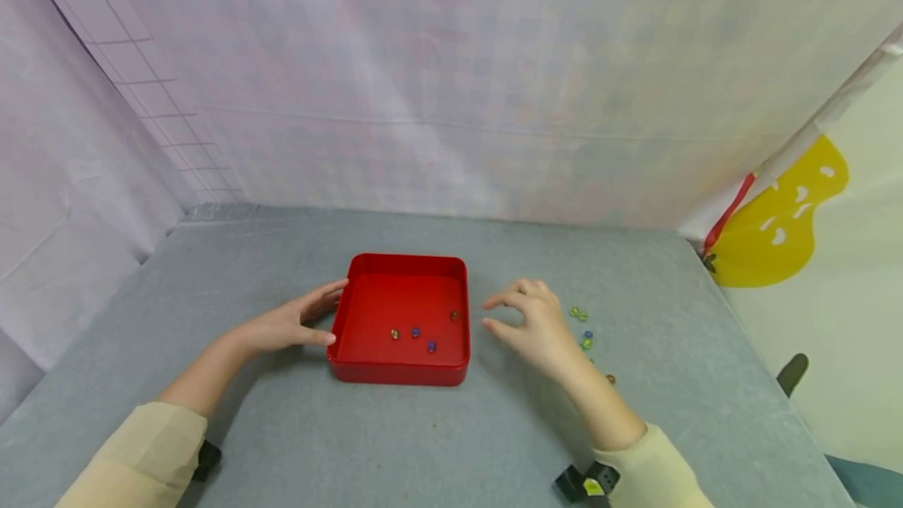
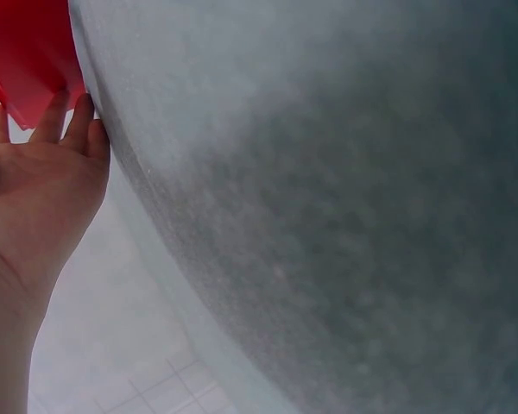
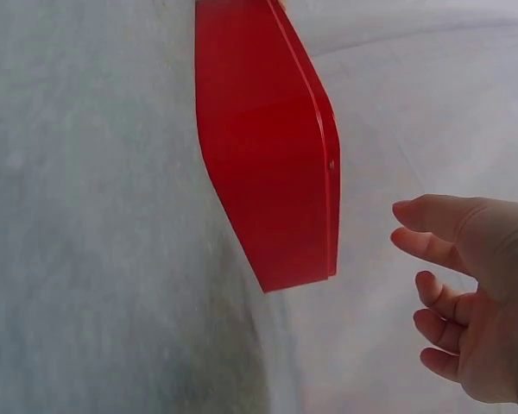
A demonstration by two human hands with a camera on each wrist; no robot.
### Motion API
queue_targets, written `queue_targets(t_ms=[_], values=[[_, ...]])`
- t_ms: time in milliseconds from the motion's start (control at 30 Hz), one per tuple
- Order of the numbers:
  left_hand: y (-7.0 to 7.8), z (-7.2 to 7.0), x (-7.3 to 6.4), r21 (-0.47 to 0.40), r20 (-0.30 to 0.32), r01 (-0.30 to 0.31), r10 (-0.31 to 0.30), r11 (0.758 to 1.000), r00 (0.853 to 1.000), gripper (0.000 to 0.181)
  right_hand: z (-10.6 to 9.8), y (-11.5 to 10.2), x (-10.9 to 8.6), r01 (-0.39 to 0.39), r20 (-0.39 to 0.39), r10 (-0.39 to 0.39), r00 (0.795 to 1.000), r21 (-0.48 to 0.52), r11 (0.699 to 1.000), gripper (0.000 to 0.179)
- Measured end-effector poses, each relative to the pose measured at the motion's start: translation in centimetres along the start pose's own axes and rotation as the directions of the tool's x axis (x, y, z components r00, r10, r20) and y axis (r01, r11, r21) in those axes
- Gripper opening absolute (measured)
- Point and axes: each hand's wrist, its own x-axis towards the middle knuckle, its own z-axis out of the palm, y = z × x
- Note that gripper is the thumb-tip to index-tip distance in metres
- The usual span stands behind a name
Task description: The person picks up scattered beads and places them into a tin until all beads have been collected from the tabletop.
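A square red tray (image 1: 398, 375) with raised walls sits on the grey table. Inside it lie a few small shiny beads, including a blue bead (image 1: 432, 347) and an amber bead (image 1: 394, 334). Against the tray's left wall rests my left hand (image 1: 292, 323), thumb at the rim and fingers spread; the left wrist view shows its extended fingers touching the red wall. Just right of the tray hovers my right hand (image 1: 531, 326), thumb and forefinger apart. Nothing shows between its fingertips in the right wrist view, where the other fingers bend loosely.
Right of the right hand, several loose beads lie on the grey table (image 1: 282, 429), among them green beads (image 1: 578, 313), a blue bead (image 1: 589, 334) and a brown bead (image 1: 611, 379). A pale curtain (image 1: 451, 100) hangs behind the table's far edge.
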Motion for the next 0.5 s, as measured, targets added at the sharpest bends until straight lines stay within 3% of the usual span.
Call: queue_targets(t_ms=[500], values=[[0.0,0.0,0.0,0.009,-0.003,0.002,-0.002,1.0,1.0,0.085,-1.0,1.3,-1.3,0.019,-0.019,-0.019,1.0,-0.04,0.999,0.02]])
